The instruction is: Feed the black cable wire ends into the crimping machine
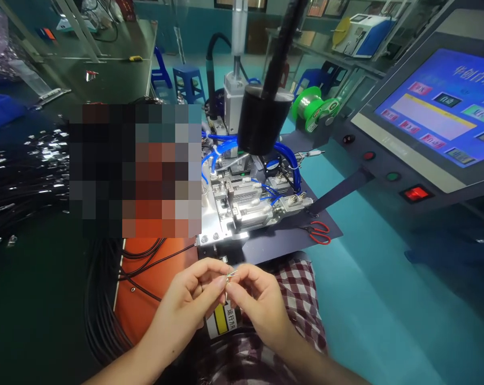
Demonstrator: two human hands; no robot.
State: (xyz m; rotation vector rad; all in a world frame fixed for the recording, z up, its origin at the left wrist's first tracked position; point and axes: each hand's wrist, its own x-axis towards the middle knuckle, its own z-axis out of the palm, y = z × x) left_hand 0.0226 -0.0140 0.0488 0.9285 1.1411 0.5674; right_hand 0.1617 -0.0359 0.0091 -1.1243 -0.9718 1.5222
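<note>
Close together above my lap, my left hand (193, 299) and my right hand (263, 302) meet at the fingertips. Both pinch thin wires (231, 275), whose fine light-coloured ends poke out between the fingers. The rest of the wires is hidden by my fingers. Just beyond my hands stands a metal machine (250, 206) with small cylinders and blue air tubes (225, 147). Left of my hands, a bundle of black cables (101, 299) hangs over the edge of an orange surface (141, 278).
Red-handled scissors (320, 232) lie on the machine's dark base plate (282, 247). A control panel screen (446, 107) stands at the right. A green spool (312, 109) sits behind the machine, and a black cylindrical fixture (263, 120) hangs over it. Part of the left side is blurred out.
</note>
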